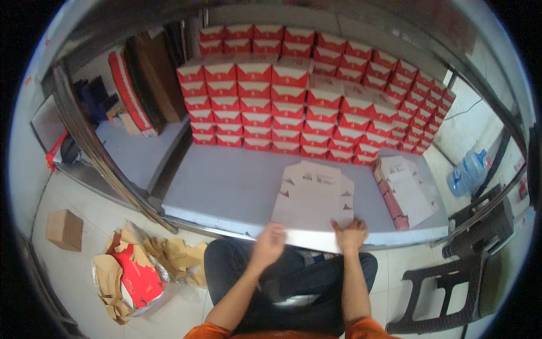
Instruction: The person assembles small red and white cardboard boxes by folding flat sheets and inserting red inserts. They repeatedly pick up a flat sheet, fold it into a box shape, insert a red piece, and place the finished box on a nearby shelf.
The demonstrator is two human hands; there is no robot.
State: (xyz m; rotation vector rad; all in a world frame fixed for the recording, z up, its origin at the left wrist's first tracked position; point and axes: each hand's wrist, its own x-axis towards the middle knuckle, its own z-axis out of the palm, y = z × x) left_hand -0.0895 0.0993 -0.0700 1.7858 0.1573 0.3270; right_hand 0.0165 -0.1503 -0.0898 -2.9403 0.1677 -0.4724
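A flat, unfolded carton blank (314,198) lies pale side up on the grey tabletop in front of me. Its near flap reaches to the table's front edge. My left hand (270,243) is at the near left corner, with its fingers curled closed at the flap's edge. At the near right corner my right hand (350,234) grips the blank, its thumb spread toward the pale face. Further right rests a stack of similar flat blanks (403,192), with red showing along its left side.
Rows of red-and-white boxes (257,104) stand stacked along the back of the table (220,175). A plastic chair (437,288) and a large water bottle (470,172) are at the right. On the left floor are a brown box (64,230) and a bag with brown paper (107,271) and red card (138,274).
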